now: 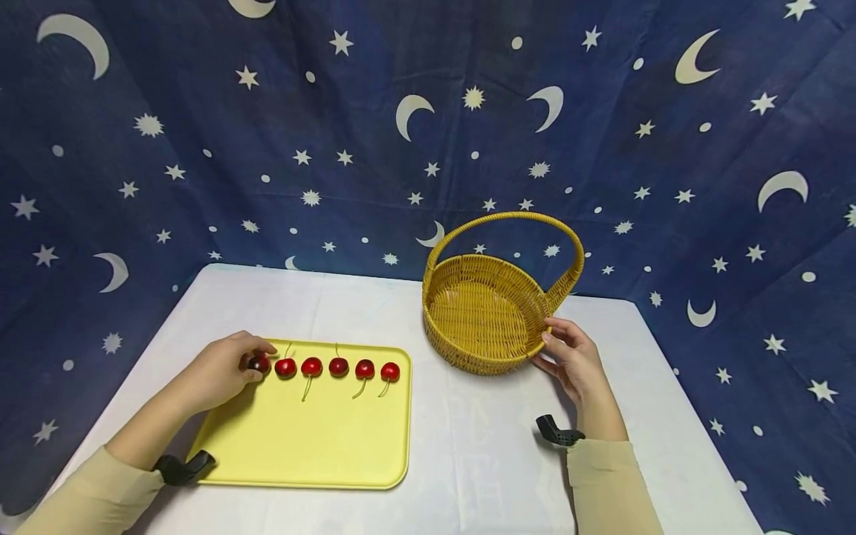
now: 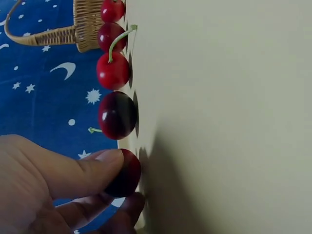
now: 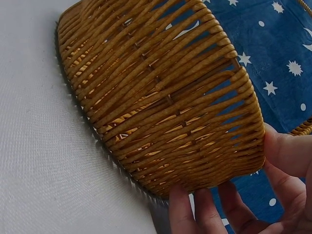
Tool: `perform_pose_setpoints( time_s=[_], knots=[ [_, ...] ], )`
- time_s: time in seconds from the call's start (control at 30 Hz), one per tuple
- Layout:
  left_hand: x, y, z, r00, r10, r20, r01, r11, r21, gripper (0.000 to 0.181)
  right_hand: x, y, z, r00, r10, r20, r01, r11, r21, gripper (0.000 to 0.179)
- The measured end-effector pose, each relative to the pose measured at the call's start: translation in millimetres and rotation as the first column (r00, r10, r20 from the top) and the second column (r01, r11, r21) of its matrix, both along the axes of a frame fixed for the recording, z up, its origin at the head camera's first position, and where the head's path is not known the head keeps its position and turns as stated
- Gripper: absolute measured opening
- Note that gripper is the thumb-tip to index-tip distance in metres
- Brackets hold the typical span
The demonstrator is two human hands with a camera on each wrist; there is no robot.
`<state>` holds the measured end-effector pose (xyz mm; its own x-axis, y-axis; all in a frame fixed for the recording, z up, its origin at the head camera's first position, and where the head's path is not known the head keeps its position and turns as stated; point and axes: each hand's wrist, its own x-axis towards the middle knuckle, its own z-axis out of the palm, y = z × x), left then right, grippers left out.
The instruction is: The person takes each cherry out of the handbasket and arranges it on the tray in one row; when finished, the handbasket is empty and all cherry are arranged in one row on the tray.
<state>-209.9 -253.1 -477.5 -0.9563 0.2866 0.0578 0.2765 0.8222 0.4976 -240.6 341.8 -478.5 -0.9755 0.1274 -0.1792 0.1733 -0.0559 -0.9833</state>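
In the head view a row of several red cherries (image 1: 311, 367) lies along the far side of a yellow tray (image 1: 307, 446), some with green stems showing. My left hand (image 1: 217, 371) is at the row's left end and pinches the darkest cherry (image 2: 127, 173) between thumb and fingers, close to the tray surface. To the right stands a woven wicker basket (image 1: 478, 319) with a tall arched handle; the inside that shows holds nothing. My right hand (image 1: 576, 360) grips its right rim, thumb at the edge (image 3: 287, 151) and fingers against the outer wall.
A white cloth (image 1: 468, 446) covers the table under the tray and basket. Behind and at both sides hangs a dark blue curtain (image 1: 374, 96) with moons and stars. The basket's handle (image 1: 506, 216) rises in front of it. Black wrist straps (image 1: 183, 468) sit on both forearms.
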Motion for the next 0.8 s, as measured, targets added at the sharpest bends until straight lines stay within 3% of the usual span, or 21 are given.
perform_pose_setpoints(
  time_s=[0.47, 0.8],
  knots=[
    [3.0, 2.7, 9.7, 0.999, 0.029, 0.033, -0.030, 0.999, 0.024, 0.043, -0.8, 5, 6.9, 1.000, -0.009, 0.012, 0.009, 1.000, 0.017, 0.034],
    [2.9, -3.2, 15.5, 0.997, 0.072, 0.019, -0.073, 0.997, 0.020, 0.050, -1.0, 9, 12.5, 0.999, 0.034, 0.001, -0.034, 0.996, 0.085, 0.045]
  ],
)
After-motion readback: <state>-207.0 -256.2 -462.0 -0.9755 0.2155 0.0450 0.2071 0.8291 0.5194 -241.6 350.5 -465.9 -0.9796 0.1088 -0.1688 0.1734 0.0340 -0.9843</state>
